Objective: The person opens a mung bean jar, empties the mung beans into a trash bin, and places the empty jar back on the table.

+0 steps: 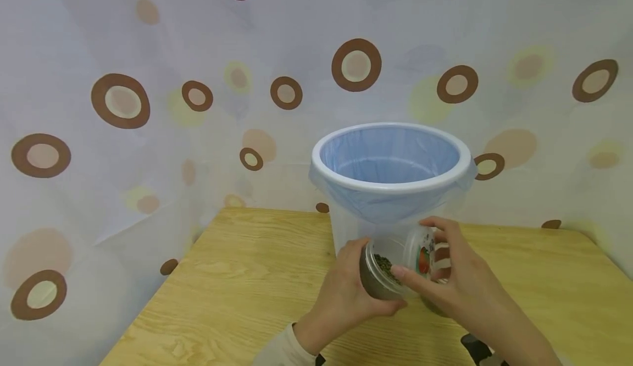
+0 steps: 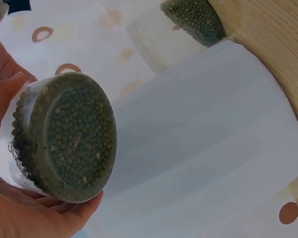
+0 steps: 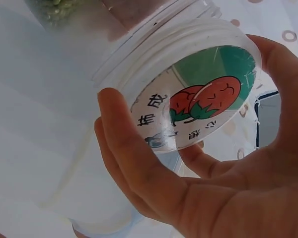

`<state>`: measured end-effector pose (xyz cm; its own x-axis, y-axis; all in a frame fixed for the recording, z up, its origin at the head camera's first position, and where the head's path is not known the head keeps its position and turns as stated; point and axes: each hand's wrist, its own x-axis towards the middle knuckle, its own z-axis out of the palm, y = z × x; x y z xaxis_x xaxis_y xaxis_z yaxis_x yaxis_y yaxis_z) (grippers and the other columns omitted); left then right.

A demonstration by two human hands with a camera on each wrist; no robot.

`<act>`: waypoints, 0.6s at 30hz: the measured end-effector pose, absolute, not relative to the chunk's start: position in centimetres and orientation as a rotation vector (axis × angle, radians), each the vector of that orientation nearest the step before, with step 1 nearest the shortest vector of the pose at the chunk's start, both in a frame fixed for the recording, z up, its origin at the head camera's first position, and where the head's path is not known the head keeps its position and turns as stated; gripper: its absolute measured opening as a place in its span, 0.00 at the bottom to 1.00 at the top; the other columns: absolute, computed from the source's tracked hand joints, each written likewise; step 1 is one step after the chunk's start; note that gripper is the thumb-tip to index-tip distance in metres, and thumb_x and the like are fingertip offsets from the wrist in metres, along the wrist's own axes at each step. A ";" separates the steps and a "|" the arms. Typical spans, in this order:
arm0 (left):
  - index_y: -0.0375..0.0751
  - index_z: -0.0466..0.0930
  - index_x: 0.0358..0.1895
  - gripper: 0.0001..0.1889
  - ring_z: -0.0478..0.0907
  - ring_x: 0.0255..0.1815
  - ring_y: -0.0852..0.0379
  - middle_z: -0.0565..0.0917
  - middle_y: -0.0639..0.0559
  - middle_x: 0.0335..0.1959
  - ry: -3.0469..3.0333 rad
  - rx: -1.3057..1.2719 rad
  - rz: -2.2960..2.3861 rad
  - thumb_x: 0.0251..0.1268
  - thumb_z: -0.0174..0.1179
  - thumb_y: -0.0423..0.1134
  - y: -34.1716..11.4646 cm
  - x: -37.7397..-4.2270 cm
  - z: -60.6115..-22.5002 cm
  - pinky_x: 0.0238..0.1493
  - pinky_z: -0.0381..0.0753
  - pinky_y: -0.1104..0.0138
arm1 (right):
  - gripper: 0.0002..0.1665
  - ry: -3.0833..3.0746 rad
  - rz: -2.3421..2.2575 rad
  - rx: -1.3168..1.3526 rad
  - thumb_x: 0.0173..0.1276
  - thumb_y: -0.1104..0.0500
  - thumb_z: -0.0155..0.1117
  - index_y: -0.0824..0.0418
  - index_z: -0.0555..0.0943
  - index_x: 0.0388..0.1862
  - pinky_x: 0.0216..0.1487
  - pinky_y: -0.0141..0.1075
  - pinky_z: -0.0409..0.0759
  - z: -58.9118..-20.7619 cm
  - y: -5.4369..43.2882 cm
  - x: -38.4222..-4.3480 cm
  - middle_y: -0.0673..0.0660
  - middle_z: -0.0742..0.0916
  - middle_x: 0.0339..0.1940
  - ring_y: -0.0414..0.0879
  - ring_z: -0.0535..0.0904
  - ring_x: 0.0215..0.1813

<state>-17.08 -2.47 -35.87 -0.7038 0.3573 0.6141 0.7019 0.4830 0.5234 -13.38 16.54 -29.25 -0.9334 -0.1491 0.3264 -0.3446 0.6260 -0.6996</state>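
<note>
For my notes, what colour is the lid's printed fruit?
The printed fruit is red; the right wrist view shows it best.

soft, even light in head view; wrist views dimmer, greyish; pale glare on printed lid [image 3: 201, 101]

in the head view, the right grip [image 1: 465, 283] mostly hides the second jar [image 1: 435, 305]; print on the lid [image 1: 423, 256] is too small to read, and the bottom edge cuts the desk [image 1: 237, 278].

Smooth, glossy plastic jar [image 2: 75, 139] and lid [image 3: 201, 99]
</note>
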 end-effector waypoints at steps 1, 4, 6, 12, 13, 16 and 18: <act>0.42 0.64 0.63 0.47 0.72 0.52 0.61 0.73 0.52 0.54 -2.303 -0.879 -1.117 0.37 0.80 0.49 -2.4 -17.1 -35.9 0.51 0.76 0.68 | 0.44 -2.597 1.214 0.403 0.60 0.46 0.71 0.51 0.56 0.67 0.36 0.34 0.79 -29.3 16.6 -13.3 0.62 0.75 0.54 0.46 0.78 0.41; 0.43 0.64 0.63 0.46 0.72 0.52 0.61 0.74 0.52 0.54 -2.295 -0.865 -1.142 0.37 0.79 0.49 -2.5 -17.0 -35.8 0.51 0.76 0.67 | 0.44 -2.563 1.259 0.404 0.60 0.48 0.71 0.51 0.55 0.66 0.37 0.33 0.80 -29.3 16.5 -13.2 0.60 0.75 0.52 0.46 0.78 0.39; 0.42 0.64 0.63 0.46 0.73 0.52 0.60 0.74 0.52 0.53 -2.293 -0.851 -1.143 0.37 0.79 0.49 -2.7 -17.0 -35.8 0.51 0.76 0.66 | 0.44 -2.555 1.285 0.406 0.60 0.48 0.71 0.52 0.54 0.66 0.37 0.33 0.80 -29.2 16.4 -13.2 0.60 0.75 0.52 0.46 0.78 0.38; 0.43 0.64 0.63 0.46 0.72 0.52 0.60 0.74 0.53 0.53 -2.301 -0.822 -1.159 0.38 0.79 0.50 -3.0 -16.8 -35.7 0.51 0.76 0.65 | 0.47 -2.558 1.323 0.383 0.60 0.49 0.71 0.54 0.51 0.66 0.37 0.34 0.80 -29.1 16.3 -12.9 0.61 0.74 0.52 0.47 0.78 0.40; 0.43 0.64 0.63 0.45 0.72 0.52 0.60 0.74 0.53 0.53 -2.303 -0.818 -1.165 0.38 0.78 0.50 -3.1 -16.7 -35.7 0.51 0.76 0.65 | 0.47 -2.559 1.326 0.379 0.60 0.49 0.71 0.54 0.50 0.66 0.37 0.34 0.80 -29.1 16.4 -12.9 0.61 0.74 0.52 0.47 0.78 0.41; 0.44 0.64 0.63 0.46 0.72 0.52 0.60 0.74 0.53 0.53 -2.299 -0.816 -1.176 0.37 0.79 0.49 -3.1 -16.7 -35.6 0.52 0.75 0.64 | 0.47 -2.553 1.317 0.360 0.60 0.49 0.71 0.55 0.50 0.66 0.39 0.34 0.80 -29.2 16.5 -12.7 0.62 0.75 0.51 0.47 0.79 0.42; 0.44 0.64 0.63 0.46 0.72 0.52 0.60 0.74 0.53 0.53 -2.289 -0.818 -1.179 0.36 0.79 0.49 -3.1 -16.7 -35.5 0.52 0.75 0.64 | 0.47 -2.547 1.294 0.345 0.60 0.49 0.71 0.55 0.50 0.66 0.41 0.33 0.80 -29.3 16.6 -12.6 0.62 0.76 0.50 0.48 0.78 0.44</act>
<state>-16.69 -3.14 -35.53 -0.7303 0.3032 0.6122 0.6745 0.4625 0.5755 -12.61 16.56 -29.25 -0.9370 -0.0911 0.3373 -0.3261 0.5744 -0.7508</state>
